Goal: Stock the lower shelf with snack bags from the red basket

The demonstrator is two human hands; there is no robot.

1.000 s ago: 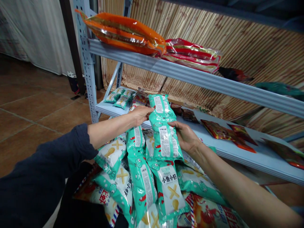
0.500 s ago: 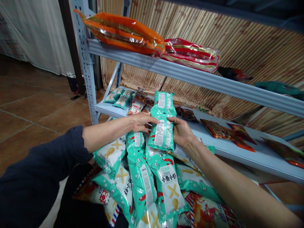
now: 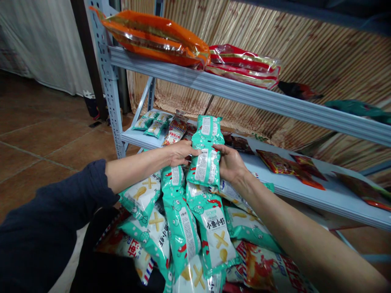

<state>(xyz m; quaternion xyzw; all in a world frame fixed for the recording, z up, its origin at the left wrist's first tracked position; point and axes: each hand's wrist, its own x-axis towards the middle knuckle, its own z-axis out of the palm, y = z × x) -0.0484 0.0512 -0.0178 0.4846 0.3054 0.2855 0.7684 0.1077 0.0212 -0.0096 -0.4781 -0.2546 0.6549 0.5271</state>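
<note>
Between my two hands is a teal snack bag (image 3: 203, 165), its back with a white printed label facing me. A similar teal bag lies end to end with it farther back, and I cannot tell whether the two are joined. My left hand (image 3: 180, 154) grips the near bag's left edge, thumb on top. On the opposite edge my right hand (image 3: 230, 162) is closed, thumb also on top. Under them lies a heap of teal snack bags (image 3: 215, 230), some face up with pictures of fried snacks. Red-and-white snack bags (image 3: 271, 266) show beneath.
A blue-grey metal shelf (image 3: 183, 73) stands ahead. Its upper tier bears an orange bag (image 3: 159, 38) and a red bag (image 3: 244, 65). Lower down are small teal bags (image 3: 157, 124), a red-and-white bag (image 3: 175, 130) and flat dark-red packets (image 3: 276, 162). The shelf post (image 3: 111, 89) rises at left.
The view has shifted slightly, so the shelf sits a little higher and farther left. Both hands keep the same grip on the teal bag, which appears slightly farther left.
</note>
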